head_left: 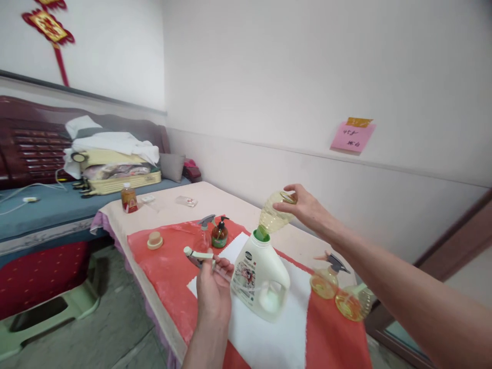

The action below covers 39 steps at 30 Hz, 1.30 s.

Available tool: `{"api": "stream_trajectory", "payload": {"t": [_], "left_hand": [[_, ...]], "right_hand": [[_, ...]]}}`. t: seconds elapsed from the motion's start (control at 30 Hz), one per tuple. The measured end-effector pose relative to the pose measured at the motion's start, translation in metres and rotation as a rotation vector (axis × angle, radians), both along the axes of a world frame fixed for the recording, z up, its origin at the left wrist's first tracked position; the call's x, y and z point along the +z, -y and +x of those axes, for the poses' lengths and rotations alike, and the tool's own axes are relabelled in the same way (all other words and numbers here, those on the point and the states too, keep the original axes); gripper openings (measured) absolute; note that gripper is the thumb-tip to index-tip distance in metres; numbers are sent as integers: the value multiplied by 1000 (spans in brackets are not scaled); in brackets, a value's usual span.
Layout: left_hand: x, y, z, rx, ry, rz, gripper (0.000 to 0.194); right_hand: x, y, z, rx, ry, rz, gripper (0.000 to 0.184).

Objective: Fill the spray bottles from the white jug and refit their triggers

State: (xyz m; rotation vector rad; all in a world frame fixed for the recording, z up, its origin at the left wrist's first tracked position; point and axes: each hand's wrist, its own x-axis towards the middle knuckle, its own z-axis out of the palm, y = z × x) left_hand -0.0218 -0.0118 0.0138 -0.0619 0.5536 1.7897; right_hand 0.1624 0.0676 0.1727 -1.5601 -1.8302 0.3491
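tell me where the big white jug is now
In the head view, the white jug stands low, just right of centre, on the white sheet, the left hand beside it and the right hand holding a tipped bottle at its mouth.

From my end I can read only one thing for certain: a handwritten "45" on the pink note point(352, 137), taped to the wall point(292, 97) above the wall-side edge of the bench point(219, 197). A scrawl follows the number, perhaps a "g", and I cannot make out the handwritten characters beneath it.

The white jug point(265, 277), standing in from the bench's edges, shows me a printed label with a dark oval emblem and a small red square, its lettering too small to read. The red label on the amber bottle point(129, 199), by the bench's far left corner, is illegible too.
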Motion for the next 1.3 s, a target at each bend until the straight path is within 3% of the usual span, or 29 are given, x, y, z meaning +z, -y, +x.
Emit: {"api": "stream_trajectory", "payload": {"t": [0.3,0.5,0.63,0.73,0.87,1.0,1.13,1.3], "left_hand": [[0,2,0,0,-10,4,20],[0,2,2,-10,-24,-2,21],[-3,1,5,-12,-22,-22,19],[-6,-1,8,-25,-29,-19,19],[-6,-3,12,-21,-48,-32,19],[-4,-5,9,14,-74,-59,22],[-5,-6,8,17,-105,-72,24],[-11,-7,15,4,-162,-75,23]], "right_hand": [[-4,3,-6,4,-36,27,64],[-19,32,10,-61,-161,47,63],[-54,61,29,-110,-313,26,70],[-98,80,42,-128,-717,-67,75],[-160,100,54,-44,-1249,-308,53],[-207,114,73,13,-1489,-311,43],[-226,124,91,-34,-1421,-327,49],[-218,130,92,8,-1231,-344,56]]}}
